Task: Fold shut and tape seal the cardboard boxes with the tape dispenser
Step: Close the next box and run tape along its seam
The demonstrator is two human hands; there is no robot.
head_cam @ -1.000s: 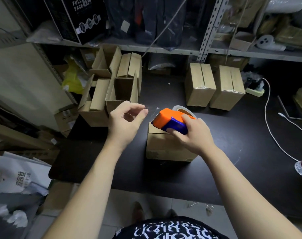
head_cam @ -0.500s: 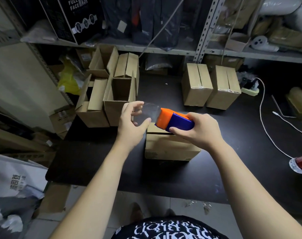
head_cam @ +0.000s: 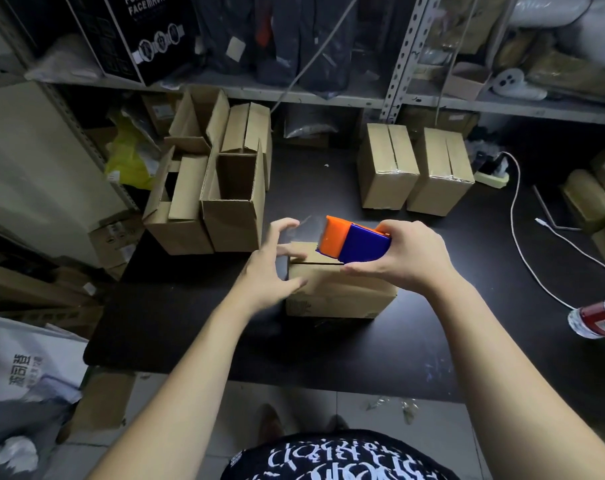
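Above the box [head_cam: 339, 289], an orange-and-blue tape dispenser [head_cam: 354, 242].

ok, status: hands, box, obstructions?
Right hand grips tape dispenser above box. Left hand open at box's left end. Open boxes stand apart, behind-left.

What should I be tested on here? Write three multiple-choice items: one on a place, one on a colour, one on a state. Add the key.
1. Where is the tape dispenser?
A. On the shelf.
B. In the right hand, over the front box.
C. On the floor.

2. What are its colours?
A. Green and white.
B. Orange and blue.
C. Red and black.

3. The left boxes on the table are:
A. Taped shut.
B. Crushed flat.
C. Open-topped.

Key: B, fingers grip it above the box; B, orange front, blue body; C, their flaps stand up.
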